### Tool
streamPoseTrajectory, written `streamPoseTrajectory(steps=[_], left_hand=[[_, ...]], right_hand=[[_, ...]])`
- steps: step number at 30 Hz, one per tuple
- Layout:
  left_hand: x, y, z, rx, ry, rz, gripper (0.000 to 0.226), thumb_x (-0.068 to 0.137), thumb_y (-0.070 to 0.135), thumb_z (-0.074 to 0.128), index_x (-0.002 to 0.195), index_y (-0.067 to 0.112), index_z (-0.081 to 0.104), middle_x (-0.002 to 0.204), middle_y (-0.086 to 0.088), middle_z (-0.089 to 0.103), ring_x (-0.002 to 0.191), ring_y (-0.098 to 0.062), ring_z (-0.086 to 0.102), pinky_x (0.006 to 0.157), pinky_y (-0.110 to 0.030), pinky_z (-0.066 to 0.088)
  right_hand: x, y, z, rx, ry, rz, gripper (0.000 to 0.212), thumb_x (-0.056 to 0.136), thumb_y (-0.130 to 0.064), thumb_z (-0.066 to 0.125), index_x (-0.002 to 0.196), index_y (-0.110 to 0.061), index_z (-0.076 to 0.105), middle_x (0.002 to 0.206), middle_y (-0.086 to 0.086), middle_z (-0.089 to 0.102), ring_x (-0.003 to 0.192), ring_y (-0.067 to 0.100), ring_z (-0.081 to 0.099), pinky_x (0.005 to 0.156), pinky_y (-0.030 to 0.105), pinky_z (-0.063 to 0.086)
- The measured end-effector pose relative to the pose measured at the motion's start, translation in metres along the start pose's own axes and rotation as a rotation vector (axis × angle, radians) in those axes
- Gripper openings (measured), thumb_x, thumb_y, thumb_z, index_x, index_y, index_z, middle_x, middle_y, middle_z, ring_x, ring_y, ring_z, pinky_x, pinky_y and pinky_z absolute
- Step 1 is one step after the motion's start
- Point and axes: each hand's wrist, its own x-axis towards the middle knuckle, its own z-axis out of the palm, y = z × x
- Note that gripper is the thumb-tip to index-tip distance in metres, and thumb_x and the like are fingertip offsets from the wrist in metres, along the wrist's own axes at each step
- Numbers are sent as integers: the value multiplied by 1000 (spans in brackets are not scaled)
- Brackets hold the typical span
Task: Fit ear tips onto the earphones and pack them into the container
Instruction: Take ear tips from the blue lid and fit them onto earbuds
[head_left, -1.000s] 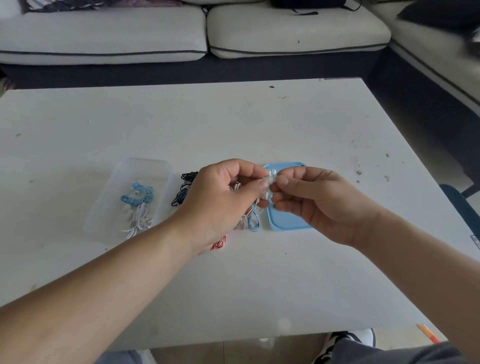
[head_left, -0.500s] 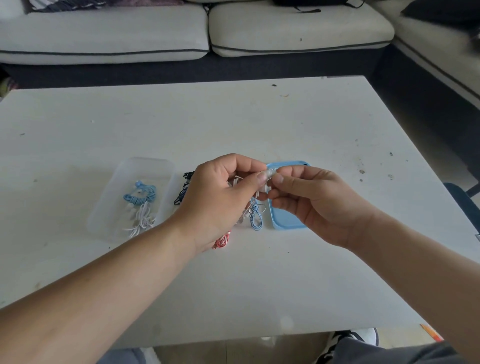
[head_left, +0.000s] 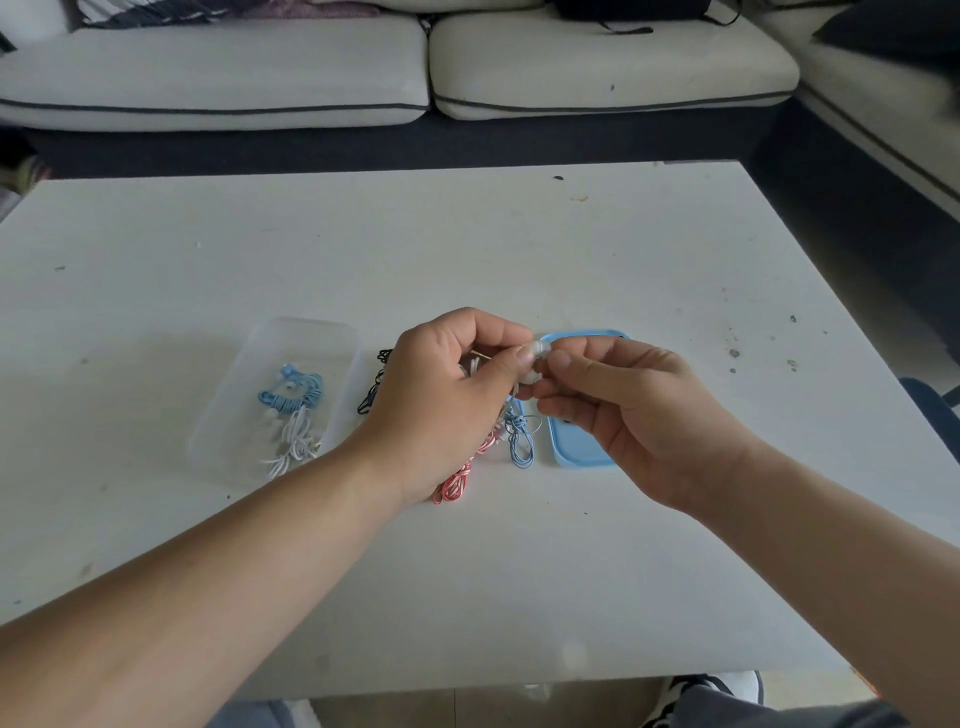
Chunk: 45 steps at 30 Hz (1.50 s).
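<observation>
Grip narrow on both sides: left hand (head_left: 441, 400) and right hand (head_left: 641, 415) pinch white earphone (head_left: 536, 351) above table (head_left: 519, 249).

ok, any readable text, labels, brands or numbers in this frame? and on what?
None can be read.
Clear plastic container: no label or print shows.
Light blue plastic lid: plain where visible; the right hand covers part.
White earbud, pinched between the left hand and right hand: too small to show any marking.
White table: only stains and specks.
</observation>
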Motion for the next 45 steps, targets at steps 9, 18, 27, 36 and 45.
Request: streamPoseTrajectory(steps=[9,18,27,36,45], left_hand=[[0,5,1,-107,-22,-115,6,93,15,76,98,14,75,71,5,74,56,-10,63,57,-23,52],[-1,6,-2,-235,-146,-187,6,93,8,73,99,10,73,77,2,73,66,-13,70,64,-26,52],[-1,6,-3,-260,-196,-202,9,94,5,70,102,8,72,85,-6,75,72,-20,73,76,-41,49],[1,3,-5,-215,-190,-193,11,94,5,71,105,6,74,82,-2,75,71,-15,72,67,-28,53],[1,3,-2,-288,-226,-280,16,91,2,73,105,10,77,91,-4,78,87,-19,75,86,-39,52]], right_hand=[[0,-9,-2,-19,-1,66,12,96,-5,60,97,-1,71,89,13,68,74,22,65,63,29,55],[3,-8,-17,26,-149,72,22,88,-9,66,108,1,67,97,19,65,90,31,63,78,33,58],[3,-8,-21,-35,-174,109,23,84,-9,68,104,2,72,95,22,65,84,28,66,78,31,59],[4,-8,-24,-18,-174,130,37,88,-17,64,116,8,66,105,24,63,81,25,65,75,30,58],[1,-8,-25,-60,-99,148,33,84,-20,71,109,1,69,88,12,68,70,20,65,67,29,58]])
